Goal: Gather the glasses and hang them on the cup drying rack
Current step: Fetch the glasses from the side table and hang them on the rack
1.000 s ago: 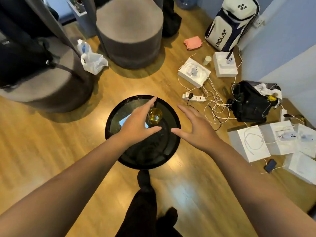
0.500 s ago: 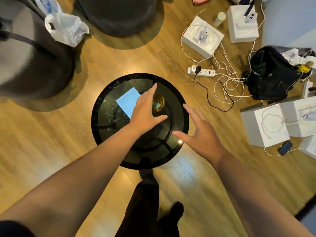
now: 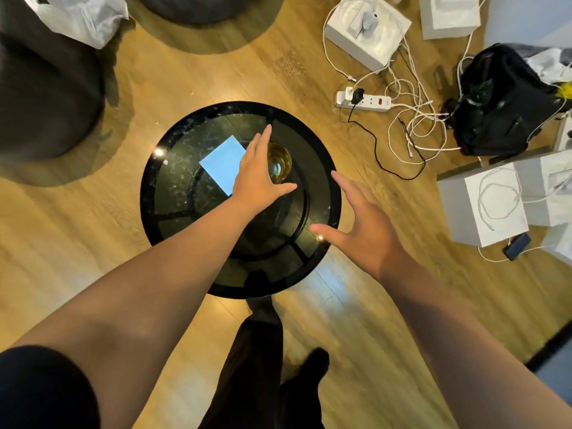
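Note:
An amber-tinted glass [image 3: 279,162] stands upright on a round black glass table [image 3: 173,193]. My left hand [image 3: 258,176] hovers at the glass's left side, fingers straight and thumb spread under it; I cannot tell whether it touches the glass. My right hand [image 3: 360,226] is spread open over the table's right edge, apart from the glass, holding nothing. No drying rack is in view.
A pale blue card [image 3: 223,164] lies on the table left of the glass. A power strip [image 3: 365,100] with tangled cables, white boxes [image 3: 368,29], a black bag [image 3: 501,103] and a phone [image 3: 517,246] crowd the floor on the right. Dark round stools [image 3: 46,97] stand at left.
The view has closed in and tilted down over the table. My left hand stays beside the glass; my right hand has drifted slightly toward the table's right edge.

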{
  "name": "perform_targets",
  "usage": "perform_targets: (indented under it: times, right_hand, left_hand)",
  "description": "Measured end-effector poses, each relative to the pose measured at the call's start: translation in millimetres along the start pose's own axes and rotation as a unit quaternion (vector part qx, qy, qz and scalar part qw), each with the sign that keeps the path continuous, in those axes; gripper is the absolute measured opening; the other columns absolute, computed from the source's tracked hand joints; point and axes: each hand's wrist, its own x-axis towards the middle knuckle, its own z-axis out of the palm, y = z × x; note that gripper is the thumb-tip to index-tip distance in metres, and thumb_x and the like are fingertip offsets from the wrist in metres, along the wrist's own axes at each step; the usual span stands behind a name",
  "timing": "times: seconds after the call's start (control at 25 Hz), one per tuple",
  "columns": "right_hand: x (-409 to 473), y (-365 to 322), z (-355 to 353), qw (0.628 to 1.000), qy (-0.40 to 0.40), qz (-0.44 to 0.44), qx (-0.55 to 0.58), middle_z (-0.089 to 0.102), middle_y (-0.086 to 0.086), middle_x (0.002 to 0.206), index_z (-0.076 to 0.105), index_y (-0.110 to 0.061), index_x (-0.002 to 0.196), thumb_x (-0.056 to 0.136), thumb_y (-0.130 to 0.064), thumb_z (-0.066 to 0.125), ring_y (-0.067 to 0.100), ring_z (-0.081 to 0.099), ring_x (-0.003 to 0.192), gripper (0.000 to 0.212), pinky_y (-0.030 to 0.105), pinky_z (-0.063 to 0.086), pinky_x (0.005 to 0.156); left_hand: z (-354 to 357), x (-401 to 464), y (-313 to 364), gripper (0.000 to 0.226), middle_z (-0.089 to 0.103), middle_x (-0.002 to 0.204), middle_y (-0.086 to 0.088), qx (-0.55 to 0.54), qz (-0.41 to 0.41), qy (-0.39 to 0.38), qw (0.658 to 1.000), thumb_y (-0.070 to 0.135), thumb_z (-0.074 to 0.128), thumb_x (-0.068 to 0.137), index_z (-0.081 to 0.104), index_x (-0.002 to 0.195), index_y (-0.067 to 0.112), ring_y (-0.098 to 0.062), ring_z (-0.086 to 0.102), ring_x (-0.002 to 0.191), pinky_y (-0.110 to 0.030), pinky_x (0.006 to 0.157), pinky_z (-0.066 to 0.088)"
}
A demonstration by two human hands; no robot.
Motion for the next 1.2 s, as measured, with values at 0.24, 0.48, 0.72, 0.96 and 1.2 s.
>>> perform_targets:
  times: [0.24, 0.48, 0.72, 0.96, 1.2]
  right_hand:
    - [0.2, -4.5, 6.0, 1.000, -0.008, 0.009, -0.011, 0.038, -0.011, 0.162, 0.029, -0.042, 0.160, 0.085, -0.045, 0.083, 0.013, 0.034, 0.149, 0.093, 0.029, 0.032, 0.109]
    - [-4.3, -20.5, 1.8, 1.000, 0.006, 0.001, -0.007, 0.039, -0.012, 0.162, 0.030, -0.042, 0.160, 0.085, -0.046, 0.083, 0.011, 0.036, 0.147, 0.091, 0.027, 0.032, 0.106]
    - [-24.8, -59.4, -6.2, 0.999, -0.015, -0.027, -0.029, 0.044, -0.007, 0.157, 0.038, -0.036, 0.158, 0.085, -0.044, 0.084, 0.014, 0.041, 0.143, 0.087, 0.027, 0.035, 0.107]
    - [-56.3, -129.2, -25.4, 0.994, -0.056, -0.079, -0.047, 0.042, -0.004, 0.161, 0.028, -0.037, 0.161, 0.085, -0.046, 0.083, 0.019, 0.040, 0.146, 0.094, 0.044, 0.044, 0.114]
    - [-93.9, -193.3, -59.7, 0.991, -0.045, -0.128, 0.000, 0.041, -0.006, 0.161, 0.030, -0.038, 0.160, 0.081, -0.044, 0.087, 0.015, 0.040, 0.145, 0.098, 0.031, 0.042, 0.106]
  left_hand:
    - [-1.5, 3.5, -5.2, 0.120, 0.039, 0.161, 0.000, 0.005, -0.025, 0.021, 0.999, 0.035, 0.094, 0.073, 0.015, 0.164, 0.031, -0.024, 0.042, 0.146, -0.039, 0.112, 0.043]
    - [-27.5, -18.7, -1.1, 0.107, 0.051, 0.151, 0.003, 0.039, -0.051, 0.022, 0.998, 0.048, 0.091, 0.072, 0.031, 0.158, 0.026, -0.021, 0.052, 0.137, -0.039, 0.105, 0.051]
    - [-97.1, -79.9, 31.8, 0.104, 0.058, 0.142, 0.007, 0.060, -0.028, 0.061, 0.996, 0.060, 0.089, 0.066, 0.039, 0.152, 0.030, -0.017, 0.057, 0.128, -0.035, 0.097, 0.053]
    - [-170.1, -148.6, 73.6, 0.105, 0.063, 0.137, 0.007, 0.085, 0.011, 0.100, 0.991, 0.070, 0.084, 0.063, 0.043, 0.151, 0.029, -0.016, 0.060, 0.124, -0.031, 0.094, 0.050]
    - [-233.6, -220.0, 129.1, 0.105, 0.067, 0.127, 0.012, 0.068, 0.044, 0.165, 0.983, 0.077, 0.076, 0.055, 0.049, 0.145, 0.030, -0.012, 0.065, 0.111, -0.025, 0.078, 0.051]
